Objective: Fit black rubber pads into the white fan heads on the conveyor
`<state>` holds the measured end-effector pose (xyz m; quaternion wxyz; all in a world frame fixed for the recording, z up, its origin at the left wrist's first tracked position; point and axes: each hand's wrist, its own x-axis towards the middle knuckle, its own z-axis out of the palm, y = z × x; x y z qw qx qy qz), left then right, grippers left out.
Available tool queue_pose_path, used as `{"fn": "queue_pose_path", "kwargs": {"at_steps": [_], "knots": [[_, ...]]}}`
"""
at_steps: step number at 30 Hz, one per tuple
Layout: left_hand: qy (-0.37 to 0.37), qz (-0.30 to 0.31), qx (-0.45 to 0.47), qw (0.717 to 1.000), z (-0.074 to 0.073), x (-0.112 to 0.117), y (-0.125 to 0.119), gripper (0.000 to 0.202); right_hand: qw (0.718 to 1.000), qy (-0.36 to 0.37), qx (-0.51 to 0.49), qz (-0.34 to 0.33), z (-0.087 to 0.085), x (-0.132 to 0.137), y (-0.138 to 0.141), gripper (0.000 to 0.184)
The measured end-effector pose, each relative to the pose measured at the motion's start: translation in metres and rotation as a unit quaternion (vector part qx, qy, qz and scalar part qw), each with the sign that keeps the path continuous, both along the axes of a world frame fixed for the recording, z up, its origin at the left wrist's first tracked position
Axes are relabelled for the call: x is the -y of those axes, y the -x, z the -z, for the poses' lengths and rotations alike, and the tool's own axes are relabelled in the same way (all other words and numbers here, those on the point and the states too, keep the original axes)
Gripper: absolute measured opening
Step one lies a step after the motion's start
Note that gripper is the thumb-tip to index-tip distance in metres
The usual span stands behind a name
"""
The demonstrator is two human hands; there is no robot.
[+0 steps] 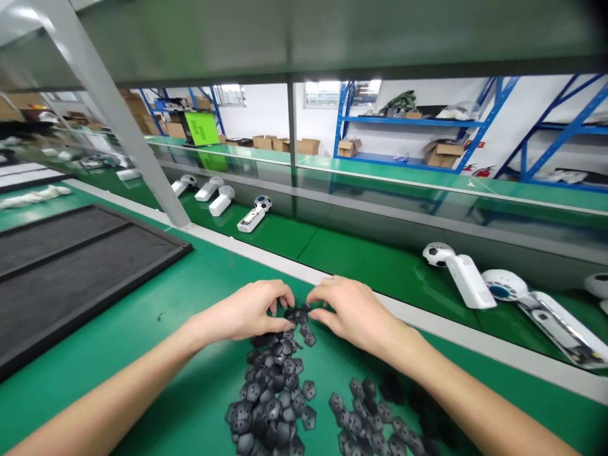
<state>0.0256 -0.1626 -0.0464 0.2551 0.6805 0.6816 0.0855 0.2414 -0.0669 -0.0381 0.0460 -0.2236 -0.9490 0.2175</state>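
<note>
A long heap of small black pentagonal plastic pieces (273, 408) lies on the green tabletop, many showing small holes. My left hand (254, 310) curls around several pieces at the heap's far tip, thumb and fingers on either side of them. From the right, my right hand (351, 313) reaches to the same tip; its thumb and forefinger stand apart, close against the edge pieces, and I see nothing held between them. A second group of black pentagonal pieces (361, 415) lies below my right forearm, partly in shadow.
A black-framed tray (95, 244) sits at left. Beyond a white edge strip (266, 254), a green conveyor (327, 244) carries white devices with soccer-ball heads (254, 215), more of them (470, 278) at right. A grey post (114, 114) and an overhead shelf (304, 38) frame the bench.
</note>
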Motion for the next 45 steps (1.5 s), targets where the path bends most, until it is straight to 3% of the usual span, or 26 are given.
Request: {"fn": "queue_pose_path", "kwargs": {"at_steps": [4,8,24,33,37,41,45], "knots": [[-0.012,0.005,-0.011,1.0,0.008,-0.001,0.002,0.025,1.0,0.021,0.009,-0.013,0.011,-0.011,0.034,0.012],[-0.011,-0.009,0.003,1.0,0.01,-0.004,-0.001,0.025,0.998,0.048,0.038,-0.019,0.017,-0.016,0.046,0.002],[0.044,-0.114,0.126,0.985,0.02,-0.007,-0.004,0.02,0.988,0.149,0.041,-0.018,0.04,-0.027,0.04,0.018],[0.02,-0.096,0.258,0.961,0.024,-0.016,0.01,0.027,0.97,0.244,-0.004,-0.007,0.026,-0.041,0.024,0.005],[-0.025,-0.134,0.305,0.943,0.013,-0.022,0.015,0.035,0.942,0.332,-0.05,0.004,0.025,-0.051,0.005,0.018],[-0.063,-0.17,0.328,0.927,0.002,-0.019,0.002,0.035,0.922,0.377,-0.086,0.026,0.027,-0.054,-0.016,0.034],[-0.075,-0.153,0.303,0.938,-0.001,-0.013,-0.022,0.034,0.908,0.409,-0.082,0.047,0.029,-0.05,-0.037,0.034]]}}
